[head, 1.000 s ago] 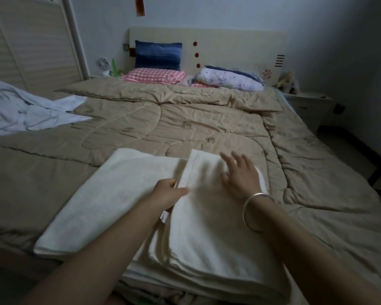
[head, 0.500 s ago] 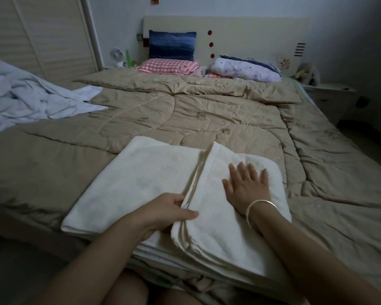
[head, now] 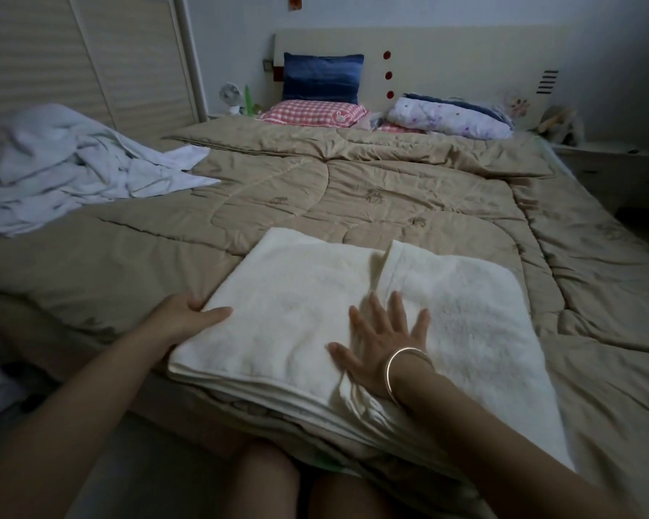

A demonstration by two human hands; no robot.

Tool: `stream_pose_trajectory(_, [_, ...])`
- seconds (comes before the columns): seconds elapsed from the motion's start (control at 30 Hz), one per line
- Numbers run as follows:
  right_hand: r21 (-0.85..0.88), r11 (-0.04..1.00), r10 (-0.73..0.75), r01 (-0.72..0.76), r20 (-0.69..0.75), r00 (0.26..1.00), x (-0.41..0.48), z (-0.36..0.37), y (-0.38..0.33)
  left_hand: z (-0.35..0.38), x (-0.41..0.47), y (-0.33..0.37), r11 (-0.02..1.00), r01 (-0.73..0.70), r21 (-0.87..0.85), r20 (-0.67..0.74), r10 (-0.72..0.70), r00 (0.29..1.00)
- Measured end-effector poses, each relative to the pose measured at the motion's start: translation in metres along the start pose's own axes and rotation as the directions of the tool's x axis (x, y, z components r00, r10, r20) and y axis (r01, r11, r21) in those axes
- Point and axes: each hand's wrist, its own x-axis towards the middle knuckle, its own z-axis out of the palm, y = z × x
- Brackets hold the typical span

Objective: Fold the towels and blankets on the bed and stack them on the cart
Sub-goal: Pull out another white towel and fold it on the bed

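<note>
Against the left wall stands a pale wardrobe with slatted sliding doors (head: 53, 50). In front of it, on the left side of the bed, a crumpled pale blue-white sheet (head: 72, 166) lies in a loose heap. The bed is covered by a tan quilted comforter (head: 353, 196), and everything else rests on top of that. At the near edge, just in front of the person's knees, the left hand (head: 188, 312) grips the left border of a cream-white terry towel (head: 296, 294), thumb lying on top and fingers curled underneath. The towel is folded into a broad rectangle, with its right part lapped over the left so that a hemmed edge runs from the far side toward the person. Several layers show along the near edge. The right hand (head: 383, 339) lies flat on the towel beside that hem with its fingers spread, pressing down and holding nothing, and a silver bangle (head: 401, 368) circles its wrist. At the cream headboard (head: 446, 50), a dark blue pillow (head: 321, 76) stands behind a pink checked pillow (head: 315, 113). To the right of them lies a rolled white quilt with purple flowers (head: 450, 118).
</note>
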Motion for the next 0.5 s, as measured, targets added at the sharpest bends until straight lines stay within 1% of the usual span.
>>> stream_pose_trajectory(0.1, [-0.010,1.000,0.006,-0.006,0.012,1.000,0.000,0.001,0.000,-0.015,-0.004,0.003,0.992,0.096,-0.087,0.188,-0.078,0.979])
stream_pose_trajectory(0.17, [-0.012,1.000,0.008,-0.008,0.006,1.000,-0.001,0.002,-0.001,-0.024,-0.009,0.011,0.958,0.158,-0.237,0.322,-0.076,0.944])
stream_pose_trajectory(0.23, [-0.006,1.000,0.016,-0.016,-0.014,1.000,-0.001,0.003,-0.002,-0.028,-0.019,0.031,0.880,0.187,-0.438,0.425,0.019,0.905])
stream_pose_trajectory(0.27, [0.002,1.000,0.022,-0.022,-0.016,1.000,-0.001,0.004,-0.002,-0.027,-0.025,0.045,0.832,0.184,-0.523,0.457,0.092,0.885])
stream_pose_trajectory(0.33, [0.038,0.999,0.023,-0.023,-0.016,1.000,-0.002,0.002,-0.002,-0.014,-0.038,0.074,0.743,0.140,-0.655,0.464,0.249,0.850])
stream_pose_trajectory(0.4, [0.172,0.985,0.021,-0.013,-0.043,0.999,-0.001,0.002,0.002,0.009,-0.055,0.107,0.692,0.130,-0.710,0.463,0.320,0.827])
stream_pose_trajectory(0.43, [0.309,0.951,0.024,0.000,-0.072,0.997,0.000,0.004,0.007,0.022,-0.065,0.123,0.689,0.136,-0.712,0.478,0.334,0.813])
stream_pose_trajectory(0.47, [0.485,0.874,0.037,0.018,-0.103,0.994,0.001,0.001,0.014,0.036,-0.074,0.140,0.693,0.135,-0.708,0.500,0.357,0.789])
stream_pose_trajectory(0.5, [0.693,0.720,0.065,0.035,-0.118,0.991,0.003,-0.003,0.022,0.050,-0.084,0.153,0.708,0.128,-0.695,0.528,0.381,0.759])
